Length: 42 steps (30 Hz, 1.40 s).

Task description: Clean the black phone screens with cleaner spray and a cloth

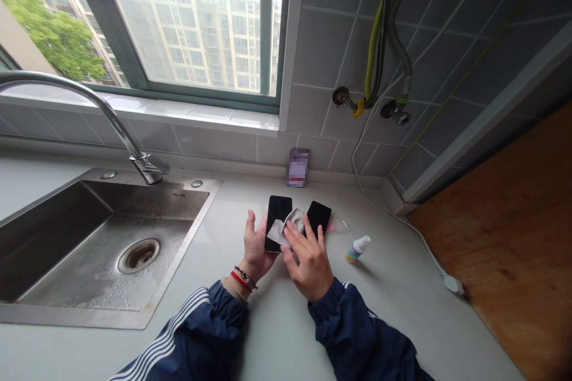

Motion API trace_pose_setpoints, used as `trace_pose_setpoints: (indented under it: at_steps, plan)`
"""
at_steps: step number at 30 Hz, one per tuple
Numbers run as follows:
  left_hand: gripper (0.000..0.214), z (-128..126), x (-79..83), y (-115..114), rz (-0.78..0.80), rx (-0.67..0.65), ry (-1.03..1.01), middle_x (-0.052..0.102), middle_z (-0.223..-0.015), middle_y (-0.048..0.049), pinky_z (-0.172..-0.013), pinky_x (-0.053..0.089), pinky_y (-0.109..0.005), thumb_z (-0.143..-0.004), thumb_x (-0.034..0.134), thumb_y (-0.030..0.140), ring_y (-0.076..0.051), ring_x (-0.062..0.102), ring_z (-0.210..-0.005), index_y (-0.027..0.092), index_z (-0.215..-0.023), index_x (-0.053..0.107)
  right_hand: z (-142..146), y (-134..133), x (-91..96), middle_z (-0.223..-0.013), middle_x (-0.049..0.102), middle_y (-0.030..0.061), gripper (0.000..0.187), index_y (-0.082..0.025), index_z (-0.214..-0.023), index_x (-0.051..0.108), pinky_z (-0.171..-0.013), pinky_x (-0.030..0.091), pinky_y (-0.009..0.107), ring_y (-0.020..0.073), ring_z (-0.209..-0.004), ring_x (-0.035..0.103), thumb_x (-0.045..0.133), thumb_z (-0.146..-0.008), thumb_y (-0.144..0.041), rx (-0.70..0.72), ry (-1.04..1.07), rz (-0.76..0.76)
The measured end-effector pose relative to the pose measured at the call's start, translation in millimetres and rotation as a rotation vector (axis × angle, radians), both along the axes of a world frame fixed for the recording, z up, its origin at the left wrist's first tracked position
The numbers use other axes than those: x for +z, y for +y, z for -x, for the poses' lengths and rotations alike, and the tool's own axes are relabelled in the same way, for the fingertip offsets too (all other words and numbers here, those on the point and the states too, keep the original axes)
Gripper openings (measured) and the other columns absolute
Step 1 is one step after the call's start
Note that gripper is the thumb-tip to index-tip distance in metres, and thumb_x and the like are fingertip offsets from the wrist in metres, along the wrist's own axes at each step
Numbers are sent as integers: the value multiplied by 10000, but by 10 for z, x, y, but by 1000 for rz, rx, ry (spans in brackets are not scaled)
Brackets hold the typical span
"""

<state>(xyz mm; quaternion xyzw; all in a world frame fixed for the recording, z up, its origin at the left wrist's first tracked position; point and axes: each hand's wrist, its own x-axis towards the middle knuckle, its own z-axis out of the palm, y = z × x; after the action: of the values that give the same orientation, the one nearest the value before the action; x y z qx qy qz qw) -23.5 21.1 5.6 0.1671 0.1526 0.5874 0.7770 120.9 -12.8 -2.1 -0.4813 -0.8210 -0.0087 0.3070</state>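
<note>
My left hand (257,247) supports a black smartphone (279,208) from beneath and along its left side, thumb raised. Across the phone's screen lies a crumpled light-grey cleaning cloth (295,219), which my right hand (310,259) presses with its fingertips. The right hand's other fingers are spread and reach over a second black phone (318,212) on the counter; whether they touch it I cannot tell. A clear plastic wrapper with some pink (338,223) sits partly behind that phone. To the right stands a small white spray bottle (357,247) with yellowish liquid at its base.
A steel sink (183,238) with a curved faucet (107,110) occupies the left. A small purple card or box (298,168), blurred, leans against the wall. A white cable (402,220) runs to a plug (453,284) near the wooden panel (504,238) at right.
</note>
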Motion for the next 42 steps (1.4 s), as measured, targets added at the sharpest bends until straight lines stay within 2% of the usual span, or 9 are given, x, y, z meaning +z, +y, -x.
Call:
trace_pose_setpoints:
  at_steps: [8,15,19,23,30,32,37,39,42]
  plan:
    - [773,-48,15,-51,-2,-96,91,673,-1337,-170,-1104,443,-495,-960,397,708,-353,612,-1262,138,-1464,532,-57,81,-86,-1621,382,58,533,-211,-1559,422,-1189,266,685,376,-1554,194,430,-1045,-354,-115,36,30]
    - [632,-104,-82,-64,-89,-146,181,678,-1352,-128,-1181,360,-451,-984,476,607,-328,583,-1314,173,-1430,583,-118,176,-170,-1638,350,93,581,-207,-1608,316,-1199,247,667,375,-1555,190,411,-1058,-368,-176,119,-45]
    - [602,-132,-130,-86,-98,-170,187,657,-1392,-107,-1220,304,-470,-984,487,597,-330,524,-1382,207,-1431,587,-107,175,-184,-1655,305,114,620,-201,-1634,233,-1192,268,659,370,-1559,173,394,-1063,-380,-149,146,-53]
    - [517,-152,-158,-95,-78,-124,213,587,-1481,-84,-1266,209,-468,-978,548,521,-306,322,-1522,225,-1395,623,-83,131,-175,-1669,266,120,652,-197,-1641,197,-1187,272,667,367,-1565,138,397,-1059,-416,-88,122,-37]
    - [450,-177,-315,-46,-90,-5,323,522,-1539,-43,-1296,13,-389,-992,550,455,-237,138,-1575,212,-1354,661,-32,45,-100,-1662,291,102,610,-191,-1610,297,-1210,217,671,349,-1574,96,426,-1044,-376,54,82,8]
    - [467,-172,-329,-47,-34,16,309,547,-1516,-50,-1299,54,-419,-993,546,463,-254,188,-1564,206,-1370,647,-16,28,-92,-1656,308,103,606,-182,-1604,309,-1216,214,663,340,-1575,107,436,-1035,-347,82,79,4]
    - [611,-110,-286,-62,147,-100,258,706,-1310,-121,-1179,385,-547,-970,511,596,-372,492,-1406,201,-1428,598,15,-14,-95,-1640,347,94,610,-190,-1598,324,-1215,217,667,335,-1573,128,463,-1012,-280,153,30,22]
    - [617,-95,-268,-62,146,-126,279,708,-1304,-121,-1178,384,-556,-971,495,610,-374,489,-1407,199,-1417,610,18,-20,-96,-1632,366,83,611,-208,-1598,328,-1219,214,663,335,-1572,129,472,-1008,-273,147,21,8]
    - [551,-112,-243,-64,79,-56,331,627,-1426,-83,-1272,223,-498,-987,510,553,-305,317,-1515,196,-1387,635,8,-4,-97,-1633,366,70,615,-226,-1614,293,-1218,215,662,338,-1574,117,453,-1023,-285,85,36,-22]
